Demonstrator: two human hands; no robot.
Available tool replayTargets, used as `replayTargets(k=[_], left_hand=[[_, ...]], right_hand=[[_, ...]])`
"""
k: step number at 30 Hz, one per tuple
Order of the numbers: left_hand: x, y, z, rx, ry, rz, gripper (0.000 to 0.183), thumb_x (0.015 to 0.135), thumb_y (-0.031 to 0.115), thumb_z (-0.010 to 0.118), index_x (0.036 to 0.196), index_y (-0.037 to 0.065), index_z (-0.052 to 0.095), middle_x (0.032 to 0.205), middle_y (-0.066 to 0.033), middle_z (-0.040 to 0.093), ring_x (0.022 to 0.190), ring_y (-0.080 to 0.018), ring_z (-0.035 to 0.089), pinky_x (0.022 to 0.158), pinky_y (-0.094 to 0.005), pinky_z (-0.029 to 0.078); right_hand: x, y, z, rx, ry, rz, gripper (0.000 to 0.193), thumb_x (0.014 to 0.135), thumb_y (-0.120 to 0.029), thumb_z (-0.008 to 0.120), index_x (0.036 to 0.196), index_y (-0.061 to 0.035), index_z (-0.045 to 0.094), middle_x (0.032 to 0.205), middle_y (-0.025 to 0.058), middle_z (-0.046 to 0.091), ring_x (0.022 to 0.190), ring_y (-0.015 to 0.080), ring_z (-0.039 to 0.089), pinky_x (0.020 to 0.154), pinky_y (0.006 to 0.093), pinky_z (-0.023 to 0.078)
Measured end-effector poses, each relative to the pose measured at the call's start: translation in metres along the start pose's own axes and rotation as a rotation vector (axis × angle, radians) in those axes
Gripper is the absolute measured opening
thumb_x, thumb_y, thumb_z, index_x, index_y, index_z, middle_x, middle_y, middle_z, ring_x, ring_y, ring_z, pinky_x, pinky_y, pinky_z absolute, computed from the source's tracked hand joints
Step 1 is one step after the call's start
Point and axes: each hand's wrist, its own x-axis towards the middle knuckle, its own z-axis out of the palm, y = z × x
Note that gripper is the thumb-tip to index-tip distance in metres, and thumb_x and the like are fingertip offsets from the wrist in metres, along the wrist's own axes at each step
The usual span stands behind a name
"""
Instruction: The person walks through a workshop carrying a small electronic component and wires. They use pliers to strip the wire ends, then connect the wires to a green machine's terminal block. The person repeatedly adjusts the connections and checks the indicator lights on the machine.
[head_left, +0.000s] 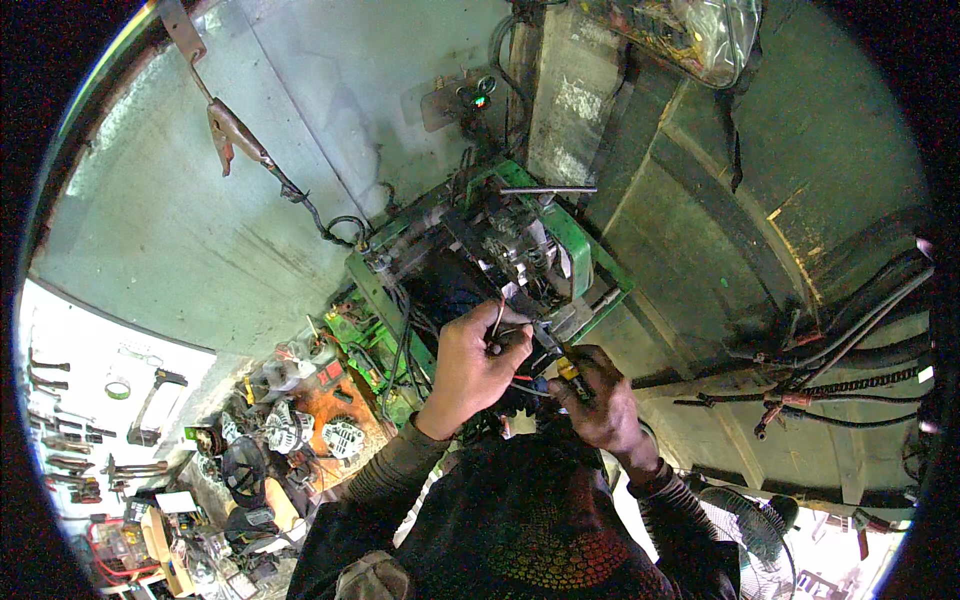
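Beside grimy wall (200, 240), hands (475, 362) at green-framed machine (571, 250)

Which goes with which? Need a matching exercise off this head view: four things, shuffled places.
1. tool with yellow-and-black handle
2. clear plastic bag
3. orange board
4. metal rod

A. top right of the picture
B. at the upper edge of the green frame
C. in the right hand
D. lower left, with metal parts on it

Pairs: 1-C, 2-A, 3-D, 4-B
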Motion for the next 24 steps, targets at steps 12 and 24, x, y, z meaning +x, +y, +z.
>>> replayTargets(k=[12,24], left_hand=[[-0.003,-0.029,0.013,0.074,0.079,0.035,0.033,0.068,0.022,0.091,0.074,0.006,0.062,0.067,-0.0056,0.064,0.058,-0.0195,0.060,0.059,-0.0326,0.050],[-0.002,-0.052,0.028,0.125,0.257,0.075,0.036,0.068,0.019,0.090,0.071,0.005,0.058,0.065,-0.0088,0.063,0.053,-0.0222,0.060,0.054,-0.0313,0.049]], right_hand=[[-0.003,0.015,-0.005,0.259,-0.149,0.217,0.027,0.084,-0.014,0.077,0.102,0.0033,0.066,0.116,0.0179,0.062,0.097,0.0278,0.064,0.082,0.0381,0.051],[-0.005,-0.009,0.032,-0.545,0.021,0.226,0.032,0.083,-0.012,0.069,0.109,0.0043,0.062,0.141,0.0236,0.045,0.116,0.0431,0.053,0.097,0.0510,0.044]])
